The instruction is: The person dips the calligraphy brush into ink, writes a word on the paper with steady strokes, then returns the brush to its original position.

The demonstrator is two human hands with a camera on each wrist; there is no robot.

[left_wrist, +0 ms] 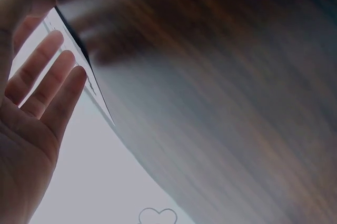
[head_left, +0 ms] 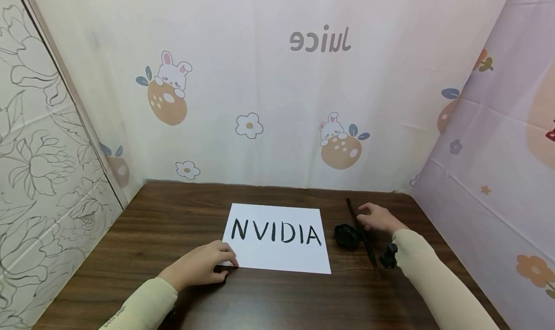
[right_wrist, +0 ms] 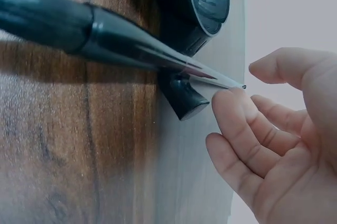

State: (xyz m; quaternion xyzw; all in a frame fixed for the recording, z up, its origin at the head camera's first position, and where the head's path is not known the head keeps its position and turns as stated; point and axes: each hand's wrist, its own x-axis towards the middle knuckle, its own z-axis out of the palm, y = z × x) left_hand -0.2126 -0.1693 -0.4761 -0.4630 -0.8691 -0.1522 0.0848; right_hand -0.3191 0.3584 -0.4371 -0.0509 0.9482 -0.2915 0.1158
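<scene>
A white sheet of paper (head_left: 277, 260) with "NVIDIA" in black brush strokes lies on the brown table. At its near left corner, my left hand (head_left: 204, 265) rests with fingertips on the paper's edge; its fingers are loosely bent in the left wrist view. Right of the sheet stands a small black ink dish (head_left: 346, 236). A dark writing brush (head_left: 369, 251) leans across the dish's side rest, as the right wrist view shows. My right hand (head_left: 379, 219) is just right of the brush, thumb and fingers apart, fingertips right by its shaft.
The wood-grain table (head_left: 143, 229) runs back to a printed curtain (head_left: 260, 79) with rabbits and flowers. Another curtain (head_left: 498, 151) borders the right side, and a floral panel (head_left: 43, 142) stands on the left. A small black device (head_left: 388, 256) is on my right wrist.
</scene>
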